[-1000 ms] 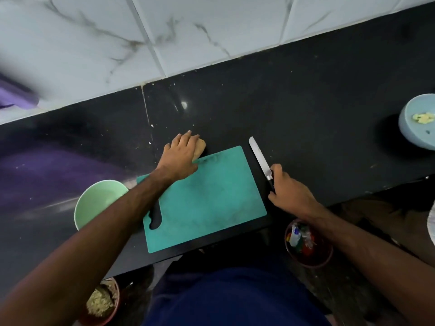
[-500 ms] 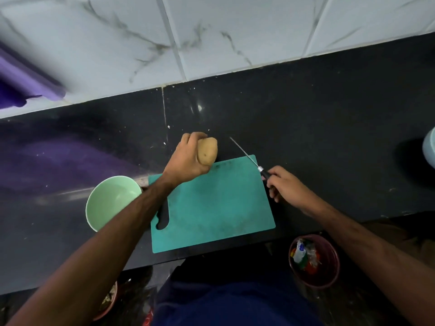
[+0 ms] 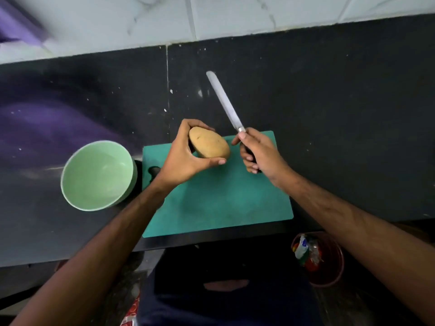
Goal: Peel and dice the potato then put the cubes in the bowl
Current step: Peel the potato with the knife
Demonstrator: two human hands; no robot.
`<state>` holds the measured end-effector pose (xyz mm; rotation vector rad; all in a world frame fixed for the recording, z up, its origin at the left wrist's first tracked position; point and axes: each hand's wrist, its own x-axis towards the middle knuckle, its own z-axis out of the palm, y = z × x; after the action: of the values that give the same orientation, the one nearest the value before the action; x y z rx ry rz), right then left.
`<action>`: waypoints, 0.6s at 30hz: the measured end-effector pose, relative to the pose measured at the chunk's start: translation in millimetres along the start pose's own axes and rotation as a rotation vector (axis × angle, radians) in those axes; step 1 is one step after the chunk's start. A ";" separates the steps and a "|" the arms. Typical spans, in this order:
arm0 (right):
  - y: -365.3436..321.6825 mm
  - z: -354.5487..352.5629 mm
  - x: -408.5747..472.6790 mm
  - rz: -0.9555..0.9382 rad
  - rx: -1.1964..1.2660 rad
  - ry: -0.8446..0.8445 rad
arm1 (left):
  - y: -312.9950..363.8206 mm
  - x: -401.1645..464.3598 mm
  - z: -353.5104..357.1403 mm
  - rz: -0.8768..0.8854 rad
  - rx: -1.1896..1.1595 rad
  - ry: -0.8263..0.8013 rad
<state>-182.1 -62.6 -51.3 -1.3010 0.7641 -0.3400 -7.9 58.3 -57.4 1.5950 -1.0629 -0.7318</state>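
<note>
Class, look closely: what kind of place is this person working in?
Most likely a home kitchen: a dark stone counter against a tiled wall, with a cutting board, a bowl and a potato.

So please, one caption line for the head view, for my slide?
Left hand holds unpeeled potato above green board; right hand grips knife; bowl waits left.

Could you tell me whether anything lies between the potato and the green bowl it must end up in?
Nothing visible does: only the left hand holding the potato and bare counter lie toward the bowl.
</note>
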 end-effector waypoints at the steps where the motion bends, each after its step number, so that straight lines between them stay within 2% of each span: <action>1: 8.0 0.7 1.5 -0.027 -0.006 0.002 | -7.6 -4.4 2.8 0.024 -0.019 0.012; 7: 38.6 2.1 -4.1 -0.238 -0.169 -0.011 | -31.2 -24.4 17.7 0.191 0.001 -0.014; 11: 46.1 2.6 -9.2 -0.386 -0.239 -0.017 | -40.9 -36.1 21.6 0.286 0.075 0.037; 14: 47.3 2.1 -5.4 -0.415 -0.255 -0.023 | -42.1 -38.6 24.2 0.287 0.102 0.030; 18: 53.3 1.3 -10.1 -0.470 -0.228 -0.034 | -46.2 -40.5 23.9 0.386 0.205 0.036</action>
<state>-198.3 -41.3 -98.5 -1.6982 0.4692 -0.6171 -33.0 88.2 -110.5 1.5016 -1.4042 -0.3414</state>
